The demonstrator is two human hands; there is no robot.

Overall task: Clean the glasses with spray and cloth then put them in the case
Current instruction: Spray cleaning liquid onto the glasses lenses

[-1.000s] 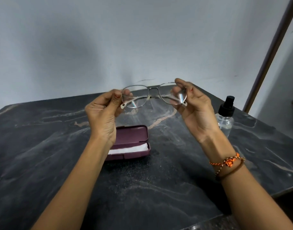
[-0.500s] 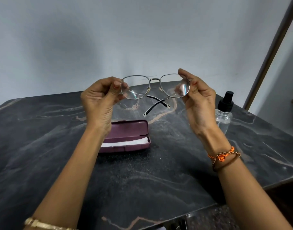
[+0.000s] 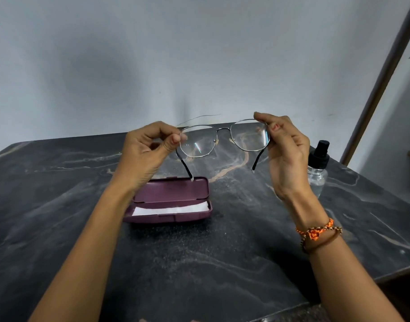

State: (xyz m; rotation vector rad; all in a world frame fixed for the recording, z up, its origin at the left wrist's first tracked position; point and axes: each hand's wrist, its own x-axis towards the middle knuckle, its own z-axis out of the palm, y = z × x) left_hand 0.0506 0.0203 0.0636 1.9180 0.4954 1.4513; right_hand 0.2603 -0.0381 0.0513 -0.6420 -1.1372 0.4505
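The glasses (image 3: 223,138) are held up in the air between the two hands, above the dark marbled table (image 3: 199,263), lenses upright and facing the person, both temple arms unfolded and hanging down and away from the frame; the left hand (image 3: 144,152) pinches the outer edge of one lens rim between thumb and curled forefinger, the other fingers folded in toward the palm; the right hand (image 3: 286,149) grips the opposite rim edge, forefinger hooked over the top and thumb pressed at the side, the remaining fingers loosely bent behind it; the tip of the temple arm on the left hand's side hangs just over the lid of the case (image 3: 169,201), whether touching it or not I cannot tell; that case, plum coloured, lies open on the table below and between the wrists, nearer the left forearm, with a white cloth (image 3: 170,209) lying folded flat inside its lower half; the spray bottle (image 3: 317,168), clear with a black pump top, stands upright on the table just beyond the right hand, partly hidden by it; the right wrist wears an orange thread bracelet (image 3: 316,232).
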